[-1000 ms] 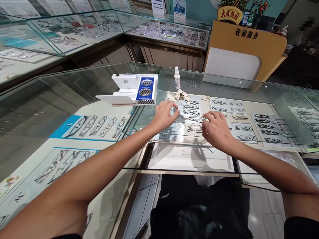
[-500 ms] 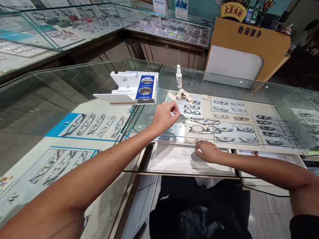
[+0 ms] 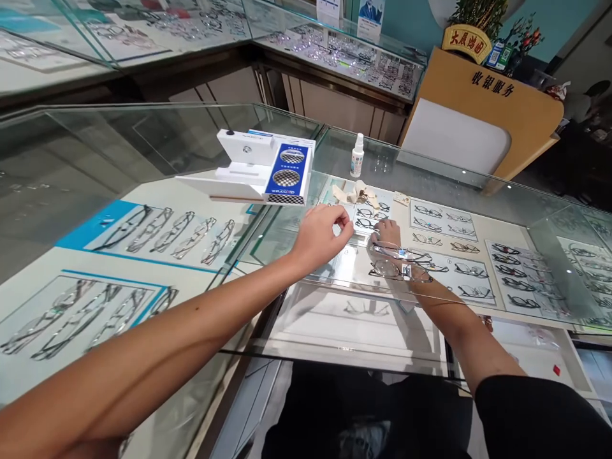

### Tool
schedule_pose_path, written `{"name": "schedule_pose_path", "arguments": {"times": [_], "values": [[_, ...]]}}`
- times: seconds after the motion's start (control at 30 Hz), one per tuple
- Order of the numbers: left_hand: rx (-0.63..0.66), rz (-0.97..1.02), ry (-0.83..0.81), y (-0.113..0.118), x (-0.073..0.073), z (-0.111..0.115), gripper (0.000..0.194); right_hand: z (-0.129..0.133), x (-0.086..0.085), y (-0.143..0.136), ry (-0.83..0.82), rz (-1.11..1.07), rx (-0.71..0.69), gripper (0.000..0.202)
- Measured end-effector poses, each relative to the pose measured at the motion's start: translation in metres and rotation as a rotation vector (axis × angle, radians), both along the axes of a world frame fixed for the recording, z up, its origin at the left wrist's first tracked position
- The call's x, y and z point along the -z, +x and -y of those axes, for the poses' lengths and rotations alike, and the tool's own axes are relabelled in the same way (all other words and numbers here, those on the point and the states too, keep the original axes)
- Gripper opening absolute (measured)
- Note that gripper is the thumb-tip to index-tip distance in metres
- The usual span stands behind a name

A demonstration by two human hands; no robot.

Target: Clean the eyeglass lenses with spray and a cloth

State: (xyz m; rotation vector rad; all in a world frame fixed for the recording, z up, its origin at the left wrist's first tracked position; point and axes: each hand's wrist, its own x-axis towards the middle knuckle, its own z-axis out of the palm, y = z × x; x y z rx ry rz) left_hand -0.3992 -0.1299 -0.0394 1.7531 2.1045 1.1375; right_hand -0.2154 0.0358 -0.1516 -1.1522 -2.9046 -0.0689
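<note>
My left hand (image 3: 322, 233) rests on the glass counter top with its fingers curled in, and nothing shows in it. Under the glass, my right hand (image 3: 388, 234) reaches into the display case, fingers stretched out beside a tray of eyeglasses (image 3: 367, 223). Its exact contact is blurred by the glass. Two pairs of glasses, one dark-framed (image 3: 406, 255) and one round-lensed (image 3: 382, 269), lie on the counter above my right forearm. A crumpled beige cloth (image 3: 356, 192) is beyond my hands, with a white spray bottle (image 3: 356, 156) farther back.
An opened white and blue box (image 3: 287, 175) stands on the glass left of the bottle. More eyeglasses (image 3: 174, 233) lie in the left case. A white drawer (image 3: 325, 319) is pulled out before me. Behind is a wooden cashier desk (image 3: 444, 76).
My right hand has moved forward from above the open drawer into the case beneath the glass, its fingers now stretched out. My left hand stays on the counter, curled. The view has shifted slightly.
</note>
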Motion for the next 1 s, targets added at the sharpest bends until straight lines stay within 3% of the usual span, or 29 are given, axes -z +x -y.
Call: {"name": "schedule_pose_path", "arguments": {"times": [0.17, 0.37, 0.63, 0.83, 1.0], "values": [[0.008, 0.003, -0.031, 0.001, -0.002, 0.002, 0.014, -0.055, 0.009, -0.018, -0.147, -0.060, 0.040, 0.045], [0.015, -0.002, -0.045, 0.001, -0.003, 0.005, 0.014, -0.083, 0.022, -0.033, -0.267, -0.035, 0.002, 0.036], [0.021, 0.021, -0.063, 0.002, -0.004, 0.008, 0.013, -0.097, 0.022, -0.047, -0.280, -0.047, 0.038, 0.073], [0.028, 0.001, -0.068, 0.002, -0.003, 0.008, 0.012, -0.097, 0.017, -0.050, -0.256, -0.037, 0.015, 0.048], [0.047, -0.013, -0.062, 0.002, -0.003, 0.007, 0.013, -0.090, 0.017, -0.055, -0.218, -0.034, 0.008, 0.040]]}}
